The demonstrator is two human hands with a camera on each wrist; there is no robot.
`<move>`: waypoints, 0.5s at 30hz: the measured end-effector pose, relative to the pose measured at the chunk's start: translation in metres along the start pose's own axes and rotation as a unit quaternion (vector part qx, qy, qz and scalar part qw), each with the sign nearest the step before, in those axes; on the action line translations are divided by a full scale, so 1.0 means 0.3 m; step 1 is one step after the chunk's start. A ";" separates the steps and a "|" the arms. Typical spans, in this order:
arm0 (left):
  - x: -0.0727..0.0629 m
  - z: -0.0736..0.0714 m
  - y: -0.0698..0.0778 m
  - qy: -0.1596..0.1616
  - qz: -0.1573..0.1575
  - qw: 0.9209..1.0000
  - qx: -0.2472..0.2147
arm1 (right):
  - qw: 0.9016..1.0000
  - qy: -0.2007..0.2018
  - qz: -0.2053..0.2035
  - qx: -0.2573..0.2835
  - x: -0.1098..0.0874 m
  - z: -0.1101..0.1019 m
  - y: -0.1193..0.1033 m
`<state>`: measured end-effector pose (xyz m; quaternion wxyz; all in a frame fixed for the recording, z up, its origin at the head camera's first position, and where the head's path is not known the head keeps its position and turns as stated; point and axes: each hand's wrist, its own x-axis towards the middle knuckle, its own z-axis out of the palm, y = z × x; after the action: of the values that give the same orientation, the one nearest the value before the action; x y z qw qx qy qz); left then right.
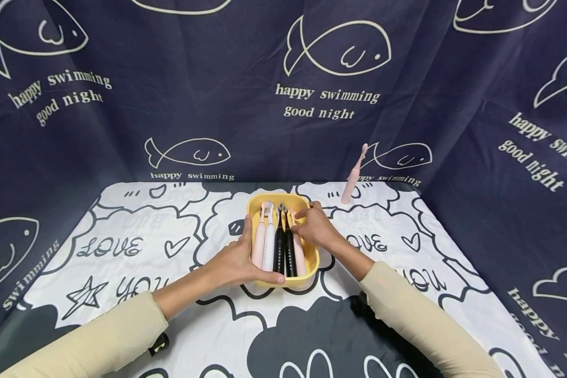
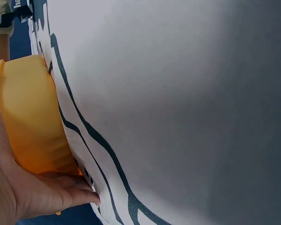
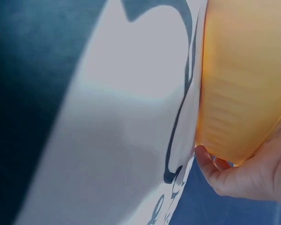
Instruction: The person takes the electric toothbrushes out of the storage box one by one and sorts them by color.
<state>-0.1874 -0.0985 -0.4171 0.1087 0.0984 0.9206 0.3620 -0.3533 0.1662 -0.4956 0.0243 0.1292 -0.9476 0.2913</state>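
Note:
A yellow plastic container (image 1: pixel 315 265) sits mid-table with several electric toothbrushes lying side by side in it. From left to right they are a pink one (image 1: pixel 259 243), a white one (image 1: pixel 269 245), two black ones (image 1: pixel 279 248) and another pink toothbrush (image 1: pixel 300 257). My left hand (image 1: pixel 242 261) grips the left side, its thumb along the near rim; in the left wrist view its fingers reach round the yellow wall (image 2: pixel 33 117). At the far right corner my right hand (image 1: pixel 315 227) holds the rim, with fingers outside and part of the hand over the inside.
One more pink toothbrush (image 1: pixel 352 185) stands upright at the table's back right. A black-and-white patterned cloth (image 1: pixel 137 236) covers the table. Dark blue fish-print curtains (image 1: pixel 245 94) hang behind it and along both sides.

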 end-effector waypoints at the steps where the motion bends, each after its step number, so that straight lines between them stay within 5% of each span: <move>1: 0.000 0.001 -0.001 -0.001 -0.001 1.000 0.001 | 1.000 -0.004 0.000 -0.005 0.000 -0.001 -0.005; 15: 0.004 0.000 -0.006 -0.003 -0.003 1.000 0.003 | 0.997 -0.071 0.000 -0.035 -0.016 -0.049 -0.071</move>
<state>-0.1886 -0.0995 -0.4186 0.1124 0.0967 0.9218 0.3581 -0.3436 0.1586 -0.4723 -0.0389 0.1488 -0.9564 0.2483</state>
